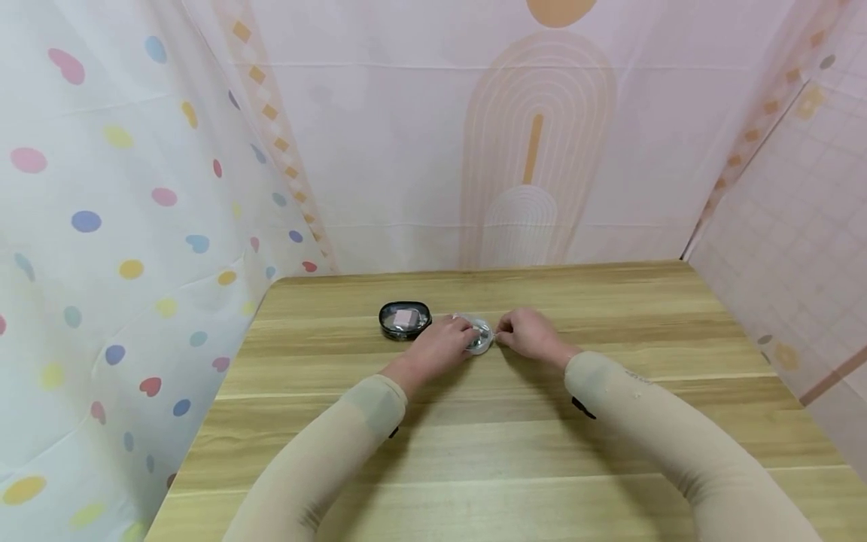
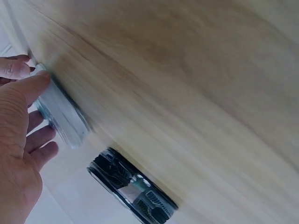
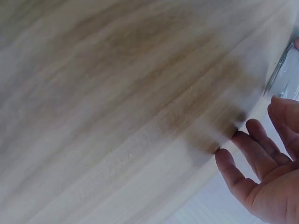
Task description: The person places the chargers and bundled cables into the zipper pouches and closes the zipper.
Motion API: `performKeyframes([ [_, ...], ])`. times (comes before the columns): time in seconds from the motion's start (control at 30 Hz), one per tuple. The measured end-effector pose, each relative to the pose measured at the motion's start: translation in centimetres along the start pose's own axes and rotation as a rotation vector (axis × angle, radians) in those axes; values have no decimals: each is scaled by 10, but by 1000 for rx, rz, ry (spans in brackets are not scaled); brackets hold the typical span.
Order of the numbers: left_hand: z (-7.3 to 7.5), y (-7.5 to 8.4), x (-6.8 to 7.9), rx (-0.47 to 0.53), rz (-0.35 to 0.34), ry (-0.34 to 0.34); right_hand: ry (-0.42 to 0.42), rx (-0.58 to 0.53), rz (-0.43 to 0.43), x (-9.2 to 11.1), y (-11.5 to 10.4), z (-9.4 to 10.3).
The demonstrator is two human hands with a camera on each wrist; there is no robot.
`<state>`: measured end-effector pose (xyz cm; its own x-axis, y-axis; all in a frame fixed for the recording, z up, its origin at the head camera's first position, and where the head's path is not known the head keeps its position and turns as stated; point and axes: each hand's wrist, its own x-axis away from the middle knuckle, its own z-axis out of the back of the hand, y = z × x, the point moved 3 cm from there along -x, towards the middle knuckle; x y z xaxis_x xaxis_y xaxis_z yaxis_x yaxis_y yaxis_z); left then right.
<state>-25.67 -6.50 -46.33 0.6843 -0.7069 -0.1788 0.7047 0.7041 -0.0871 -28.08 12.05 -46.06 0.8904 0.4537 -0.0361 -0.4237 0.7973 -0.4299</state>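
Observation:
A clear oval case (image 1: 482, 342) with a whitish rim lies on the table, small dark items showing through its top. My left hand (image 1: 443, 345) grips it from the left. In the left wrist view, the thumb of that hand lies along the near side of the clear case (image 2: 63, 114), with the other fingers on the far side. At the right end of the case, my right hand (image 1: 531, 335) pinches with thumb and index finger; I cannot tell what small part is between the tips. Its other fingers (image 3: 227, 165) are loosely bent, tips close to the tabletop.
A black-trimmed oval case (image 1: 405, 321) with a see-through top stands just left of the left hand, dark items and a pink patch inside. The wooden table (image 1: 474, 467) meets patterned curtains (image 1: 400, 150) at the back and both sides.

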Motion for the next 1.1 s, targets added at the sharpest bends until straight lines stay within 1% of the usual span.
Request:
performKeyframes([
  [0.13,-1,0,-2,-12,25,-36,-17,4,-4,0,0,1],
  [0.43,-3,0,-4,-39,38,-92,-21,8,9,1,0,1],
  [0.57,-1,0,-6,-38,49,-98,-18,8,17,0,2,1],
  [0.73,2,1,-6,-47,50,-88,-12,1,42,-1,2,1],
  [0.9,2,1,-7,-47,53,-88,-15,-17,41,-1,2,2],
  [1.1,1,2,-8,-53,67,-111,-27,-19,36,1,2,2],
])
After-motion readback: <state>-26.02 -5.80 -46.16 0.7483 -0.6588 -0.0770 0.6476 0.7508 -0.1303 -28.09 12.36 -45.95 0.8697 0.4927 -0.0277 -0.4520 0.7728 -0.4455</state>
